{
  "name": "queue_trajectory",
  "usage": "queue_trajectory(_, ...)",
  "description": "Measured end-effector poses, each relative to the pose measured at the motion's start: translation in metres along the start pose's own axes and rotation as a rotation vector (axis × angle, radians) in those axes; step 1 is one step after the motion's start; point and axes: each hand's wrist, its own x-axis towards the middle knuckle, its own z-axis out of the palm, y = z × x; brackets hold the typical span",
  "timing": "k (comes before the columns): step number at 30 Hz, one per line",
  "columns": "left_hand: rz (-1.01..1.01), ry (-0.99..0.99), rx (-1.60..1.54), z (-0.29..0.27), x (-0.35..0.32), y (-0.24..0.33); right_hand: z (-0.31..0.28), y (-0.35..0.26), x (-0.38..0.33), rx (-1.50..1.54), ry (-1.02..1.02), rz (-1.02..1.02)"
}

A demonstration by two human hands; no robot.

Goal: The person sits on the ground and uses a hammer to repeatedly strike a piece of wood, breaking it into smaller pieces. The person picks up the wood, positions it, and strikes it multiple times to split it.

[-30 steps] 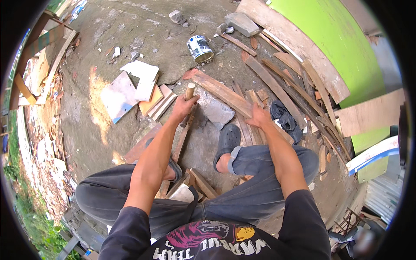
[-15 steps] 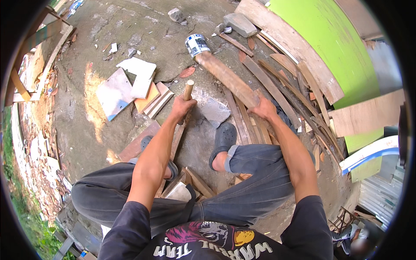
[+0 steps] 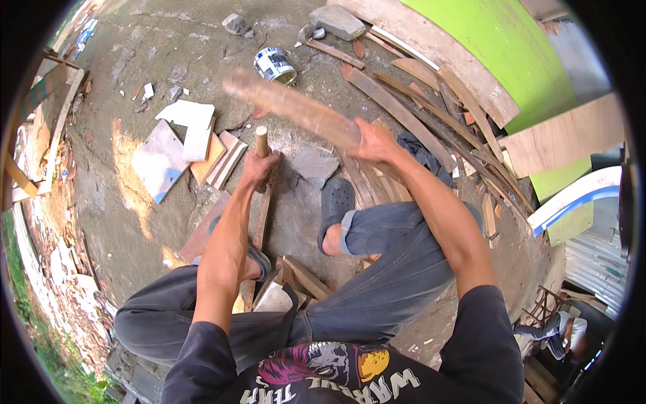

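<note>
My left hand is closed around a round wooden handle, whose pale end sticks up above the fist; its lower end is hidden. With my right hand I grip one end of a brown wooden plank, smeared by motion. The plank points up and to the left, its far end beyond the handle. Behind it lies a blue-and-white tin can, tipped on its side. A flat grey stone rests on the ground between my hands, just in front of my dark clog.
To the left lie several flat wood and board offcuts. Long wooden strips are heaped on the right, beside a green panel. Short wood pieces sit between my legs. A grey rock lies at the back.
The plank in my right hand has swung left and away from the can, across the view. My left hand keeps hold of the handle. The view has shifted slightly.
</note>
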Motion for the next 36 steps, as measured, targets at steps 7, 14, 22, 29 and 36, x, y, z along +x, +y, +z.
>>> queue_trajectory(7, -0.037, -0.037, 0.062, 0.004, -0.006, 0.004, 0.001, 0.009, 0.01, 0.141, 0.129, 0.063)
queue_trajectory(14, -0.054, -0.004, 0.019, -0.005, -0.013, -0.004, -0.002, -0.033, 0.001, 0.13, -0.026, -0.061)
queue_trajectory(22, -0.04, -0.045, -0.008, -0.005, -0.023, 0.006, 0.001, -0.042, -0.019, 0.068, -0.076, -0.131)
queue_trajectory(29, -0.011, -0.041, 0.054, 0.003, -0.043, 0.015, 0.001, -0.032, -0.013, 0.069, 0.022, -0.119)
queue_trajectory(36, -0.01, -0.02, 0.013, -0.005, -0.053, 0.017, 0.031, -0.048, -0.03, -0.015, -0.078, -0.278)
